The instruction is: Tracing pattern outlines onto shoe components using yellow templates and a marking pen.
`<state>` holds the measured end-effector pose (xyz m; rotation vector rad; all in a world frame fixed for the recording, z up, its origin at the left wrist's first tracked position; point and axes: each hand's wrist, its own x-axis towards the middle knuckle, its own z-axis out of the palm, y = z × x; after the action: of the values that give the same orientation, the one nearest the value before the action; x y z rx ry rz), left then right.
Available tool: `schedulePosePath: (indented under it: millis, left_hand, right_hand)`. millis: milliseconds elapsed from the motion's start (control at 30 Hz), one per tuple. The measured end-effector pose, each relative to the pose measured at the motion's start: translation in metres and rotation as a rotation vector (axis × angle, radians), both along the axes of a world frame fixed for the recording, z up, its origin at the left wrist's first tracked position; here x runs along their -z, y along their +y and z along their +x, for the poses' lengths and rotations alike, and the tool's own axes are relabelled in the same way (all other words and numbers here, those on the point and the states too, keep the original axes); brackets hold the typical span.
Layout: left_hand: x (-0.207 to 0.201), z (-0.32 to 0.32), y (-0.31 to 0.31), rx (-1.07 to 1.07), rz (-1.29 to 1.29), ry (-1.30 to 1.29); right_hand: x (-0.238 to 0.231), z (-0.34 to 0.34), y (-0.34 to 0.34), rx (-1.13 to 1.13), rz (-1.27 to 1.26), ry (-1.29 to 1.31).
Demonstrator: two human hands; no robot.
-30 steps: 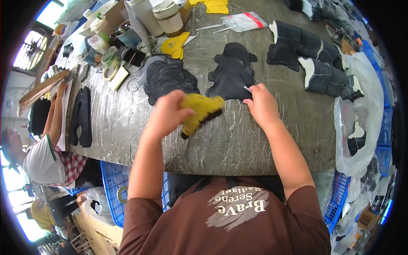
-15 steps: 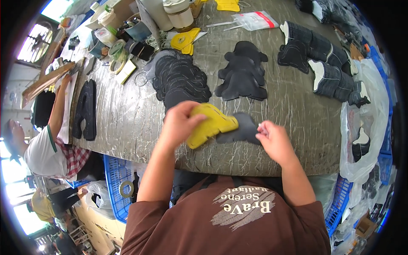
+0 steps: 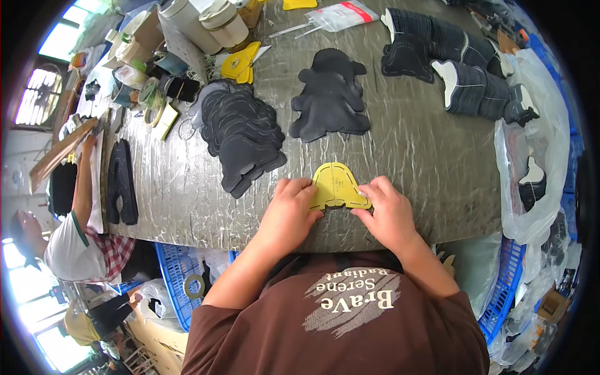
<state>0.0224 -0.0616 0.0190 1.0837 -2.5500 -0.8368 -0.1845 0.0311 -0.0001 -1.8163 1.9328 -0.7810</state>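
A yellow template (image 3: 337, 184) with slotted lines lies near the front edge of the table. It rests over a black cut piece (image 3: 337, 207), which shows only along the lower edge. My left hand (image 3: 289, 209) grips the template's left corner, thumb at the bottom edge. On the opposite corner, my right hand (image 3: 390, 209) is closed with fingers on top and thumb below. A small whitish tip shows by its fingers, too small to name. Farther left lies a fanned pile of black pieces (image 3: 244, 128); beyond the template is another black stack (image 3: 330, 100).
Rows of black pieces with white edges (image 3: 462, 81) stand at the far right, near a clear plastic bag (image 3: 531, 206). Tubs (image 3: 224, 22), another yellow template (image 3: 240, 61) and a plastic pouch (image 3: 344, 15) lie at the back. A co-worker (image 3: 75, 244) is at the left.
The yellow template has moved from my left hand's hold above the table down onto the black piece, its rounded end now pointing away. Both hands now hold its sides.
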Motion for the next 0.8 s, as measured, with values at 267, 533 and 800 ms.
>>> schedulePosePath:
  millis: [267,533,800]
  left_hand:
    - [0.017,0.004,0.023,-0.055,-0.084,0.095]
    - [0.021,0.005,0.026,-0.055,-0.131,0.116]
    - [0.023,0.004,0.028,-0.060,-0.131,0.117]
  right_hand:
    - [0.003,0.000,0.002,-0.004,-0.031,0.001]
    - [0.004,0.002,0.002,0.007,-0.044,-0.014]
    - [0.004,0.001,0.002,0.000,-0.060,0.005]
